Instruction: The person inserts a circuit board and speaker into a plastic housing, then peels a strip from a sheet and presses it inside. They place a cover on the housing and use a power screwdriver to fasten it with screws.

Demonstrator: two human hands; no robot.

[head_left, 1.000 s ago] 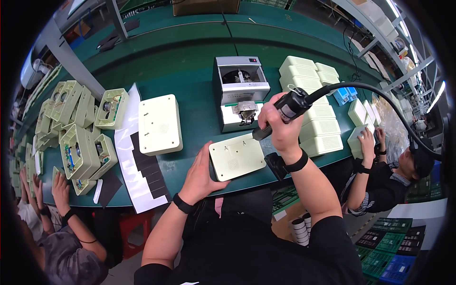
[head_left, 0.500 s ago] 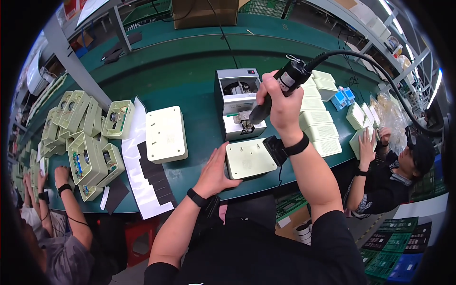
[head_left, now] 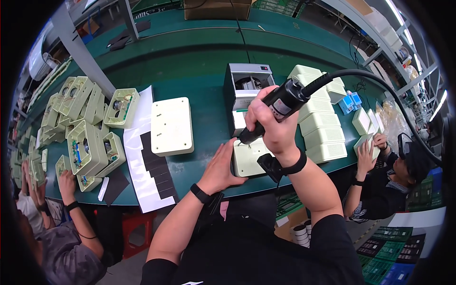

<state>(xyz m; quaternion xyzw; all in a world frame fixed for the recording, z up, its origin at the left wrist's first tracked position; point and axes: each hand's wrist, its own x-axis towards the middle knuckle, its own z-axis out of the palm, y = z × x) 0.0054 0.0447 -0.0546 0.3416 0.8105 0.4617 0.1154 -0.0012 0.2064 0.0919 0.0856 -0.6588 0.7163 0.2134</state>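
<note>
My right hand (head_left: 273,121) grips a black corded electric screwdriver (head_left: 282,103). Its tip points down at the far left part of a cream plastic housing (head_left: 247,166), which lies flat with its screw holes facing up. Against the left side of that housing rests my left hand (head_left: 221,167), thumb along the near edge and fingers stretched forward. Part of the housing is hidden behind my right hand and wrist strap. Another cream housing (head_left: 172,127) lies to the left. Just beyond my hands stands a grey and black screw feeder (head_left: 249,88), partly covered by the screwdriver.
Stacked cream housings (head_left: 324,135) stand at right. Open housings with wiring (head_left: 88,147) are piled at left, beside white sheets and black pads (head_left: 159,166). The screwdriver's cable (head_left: 380,78) arcs right. Co-workers sit on both sides, one holding a cream part (head_left: 365,145).
My right hand has brought the screwdriver down and left from the screw feeder to the housing. My left hand stays against the housing. The view has shifted slightly.
</note>
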